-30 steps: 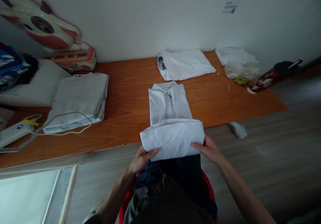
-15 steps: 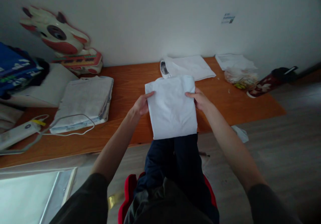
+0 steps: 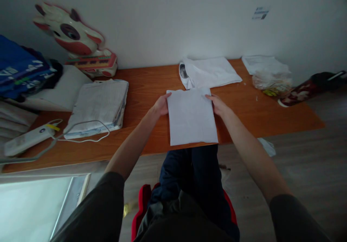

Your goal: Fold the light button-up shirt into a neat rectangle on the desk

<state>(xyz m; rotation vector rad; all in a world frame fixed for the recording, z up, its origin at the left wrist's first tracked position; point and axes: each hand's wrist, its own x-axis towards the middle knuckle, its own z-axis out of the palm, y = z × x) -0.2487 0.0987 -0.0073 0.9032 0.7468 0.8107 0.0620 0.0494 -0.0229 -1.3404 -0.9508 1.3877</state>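
A white cloth folded into a near-square [image 3: 192, 117] lies flat at the front edge of the wooden table [image 3: 146, 126]. My left hand [image 3: 162, 105] grips its upper left side, thumb on top and fingers underneath. On the opposite side my right hand [image 3: 217, 105] pinches the upper right edge the same way. Just behind the folded cloth lies another white folded garment [image 3: 213, 72], with a dark grey opening at its left end. The fingers below the cloth are mostly hidden.
To the left are a stack of folded cloths [image 3: 99, 102], a white power strip [image 3: 29, 139] with a looping cable, a white box [image 3: 72, 88] and a cow-shaped toy [image 3: 78, 41]. On the right are papers [image 3: 264, 64], a plastic bag [image 3: 272, 83] and a dark red tumbler [image 3: 300, 93].
The folded white cloth has come down from a raised, tilted pose to lie flat on the table, still between both hands. The view has shifted slightly left.
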